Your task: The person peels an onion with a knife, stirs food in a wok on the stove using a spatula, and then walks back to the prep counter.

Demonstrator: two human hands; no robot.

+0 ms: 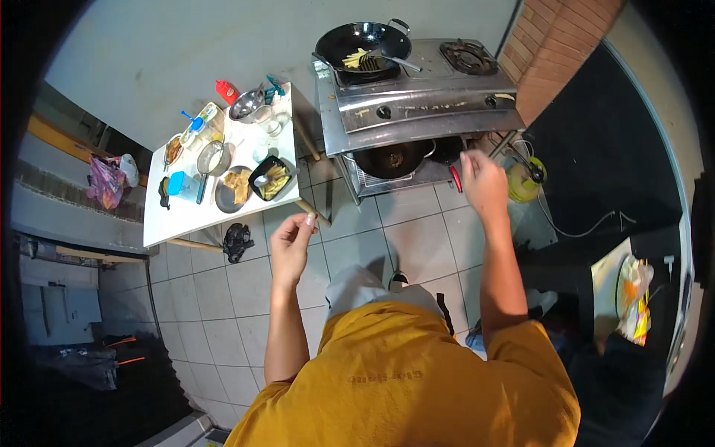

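Observation:
My left hand [290,244] is raised over the floor near the table corner, thumb and fingertips pinched together. A tiny pale spot shows at its fingertips, too small to name. In front of the stove, my right hand [485,186] is held up with its fingers curled closed; whatever they may hold is hidden. Nearest to the left hand is a black tray [257,168] of pale cut strips with a spoon in it. On the stove [432,112] stands a black wok [339,39] holding similar strips and a spatula [402,62].
The white table [160,223] bears a strainer [214,159], a plate [220,195] of brownish food, a metal bowl [246,106] and a red bottle [226,91]. Another wok [391,160] sits under the stove. A green gas cylinder [523,186] stands right; a black bag [237,243] lies on the floor.

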